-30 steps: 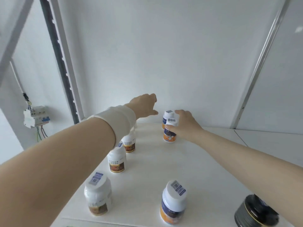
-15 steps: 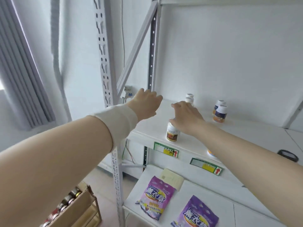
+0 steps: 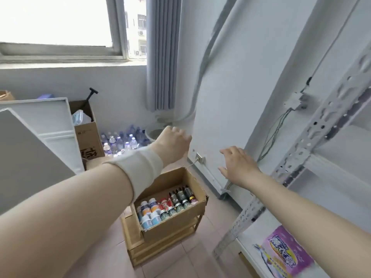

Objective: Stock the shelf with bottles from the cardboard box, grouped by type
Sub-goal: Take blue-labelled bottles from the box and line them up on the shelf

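Observation:
An open cardboard box (image 3: 176, 219) sits on a low wooden rack (image 3: 160, 247) on the floor, low in the middle of the view. Several bottles (image 3: 166, 205) stand inside it: white ones with blue-and-orange labels at the left, dark ones at the right. My left hand (image 3: 173, 143), with a white wrap on the wrist, hangs in the air above the box, fingers relaxed and holding nothing. My right hand (image 3: 239, 165) is spread open to the right of the box, near the shelf's perforated upright (image 3: 301, 157). The stocked shelf level is out of view.
A purple bag (image 3: 287, 255) lies on a lower shelf board at the bottom right. Behind the box stand a taller cardboard box (image 3: 88, 137), several water bottles (image 3: 122, 141) on the floor and white panels (image 3: 40, 133) at the left. A wall socket (image 3: 200, 158) is near the floor.
The view has swung left and down from the shelf to the box on the floor. Both hands have left the shelf bottles and now hang empty above and beside the box.

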Available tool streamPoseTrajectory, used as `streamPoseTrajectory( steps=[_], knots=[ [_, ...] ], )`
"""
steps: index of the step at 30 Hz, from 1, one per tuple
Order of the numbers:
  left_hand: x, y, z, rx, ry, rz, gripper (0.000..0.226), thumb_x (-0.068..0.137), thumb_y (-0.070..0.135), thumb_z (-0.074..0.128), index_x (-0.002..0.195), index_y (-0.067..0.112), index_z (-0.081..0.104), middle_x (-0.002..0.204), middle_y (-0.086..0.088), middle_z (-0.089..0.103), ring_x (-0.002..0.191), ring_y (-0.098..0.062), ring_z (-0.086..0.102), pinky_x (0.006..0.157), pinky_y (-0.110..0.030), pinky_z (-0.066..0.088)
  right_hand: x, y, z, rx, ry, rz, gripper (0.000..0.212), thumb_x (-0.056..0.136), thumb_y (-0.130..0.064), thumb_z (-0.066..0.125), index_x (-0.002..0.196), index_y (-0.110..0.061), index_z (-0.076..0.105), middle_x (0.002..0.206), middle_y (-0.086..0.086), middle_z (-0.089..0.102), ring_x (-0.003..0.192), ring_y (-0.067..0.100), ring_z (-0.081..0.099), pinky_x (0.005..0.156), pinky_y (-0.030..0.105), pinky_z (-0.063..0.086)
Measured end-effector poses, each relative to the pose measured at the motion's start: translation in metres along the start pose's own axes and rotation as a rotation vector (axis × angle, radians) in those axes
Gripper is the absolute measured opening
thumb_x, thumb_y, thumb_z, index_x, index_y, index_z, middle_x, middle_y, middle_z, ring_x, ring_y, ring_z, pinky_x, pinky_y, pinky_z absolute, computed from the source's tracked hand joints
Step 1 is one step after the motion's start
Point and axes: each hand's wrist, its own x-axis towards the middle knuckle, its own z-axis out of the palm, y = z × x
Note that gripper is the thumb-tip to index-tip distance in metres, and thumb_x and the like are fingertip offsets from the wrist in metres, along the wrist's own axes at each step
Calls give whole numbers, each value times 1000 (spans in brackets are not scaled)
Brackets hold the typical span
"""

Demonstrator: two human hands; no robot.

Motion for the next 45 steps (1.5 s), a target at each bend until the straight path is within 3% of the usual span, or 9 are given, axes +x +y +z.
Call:
streamPoseTrajectory(
  steps=[6, 13, 24, 29, 34, 36, 39, 45],
  knots=[
    [-15, -43, 133, -161, -231, -96, 46, 94, 32, 51, 132, 8, 40, 132, -12, 50, 122, -28, 49, 99, -37, 38, 80, -78, 87, -7, -183, -151, 55, 94, -36, 44, 142, -12, 29, 145, 9, 35, 137, 25, 27, 112, 38, 26],
    [21, -48, 269, -344, -483, -191, 36, 94, 26, 48, 126, 10, 43, 126, -11, 53, 116, -28, 52, 93, -36, 41, 175, -108, 197, 41, -382, -264, 55, 95, -37, 45, 143, -13, 29, 144, 7, 37, 137, 24, 29, 112, 36, 28],
    [65, 14, 451, -1054, -867, -687, 46, 94, 33, 50, 134, 14, 36, 131, -7, 47, 119, -25, 50, 92, -34, 44, 245, -126, 388, 134, -866, -207, 53, 95, -37, 41, 140, -12, 30, 142, 8, 37, 132, 25, 34, 106, 34, 31],
    [82, 40, 529, -1315, -868, -1092, 49, 93, 31, 53, 134, 10, 37, 133, -12, 50, 122, -28, 50, 100, -37, 42, 281, -140, 465, 319, -861, -83, 51, 94, -36, 46, 138, -13, 34, 139, 7, 41, 130, 23, 37, 105, 32, 34],
    [103, 48, 578, -1364, -846, -1373, 48, 93, 25, 52, 132, 1, 38, 134, -21, 47, 125, -35, 46, 99, -37, 39, 305, -157, 520, 445, -862, 93, 54, 89, -43, 54, 128, -7, 47, 127, 13, 50, 120, 27, 47, 95, 34, 39],
    [108, 50, 591, -1342, -862, -1412, 48, 94, 29, 51, 130, -1, 40, 133, -22, 47, 125, -36, 46, 98, -36, 38, 307, -161, 534, 473, -882, 113, 53, 85, -43, 59, 122, -5, 51, 121, 15, 52, 116, 29, 48, 92, 36, 42],
    [112, 56, 605, -1289, -902, -1398, 50, 95, 35, 49, 132, 1, 40, 132, -21, 47, 124, -36, 46, 99, -36, 38, 310, -163, 545, 481, -871, 157, 58, 83, -40, 63, 127, -5, 47, 127, 15, 49, 122, 29, 43, 99, 35, 37],
    [113, 61, 616, -1218, -945, -1286, 49, 95, 32, 50, 133, 2, 43, 133, -20, 47, 125, -32, 44, 101, -34, 35, 314, -161, 556, 691, -916, 330, 62, 78, -24, 73, 128, -1, 44, 127, 18, 47, 122, 29, 46, 100, 34, 38]
  ],
)
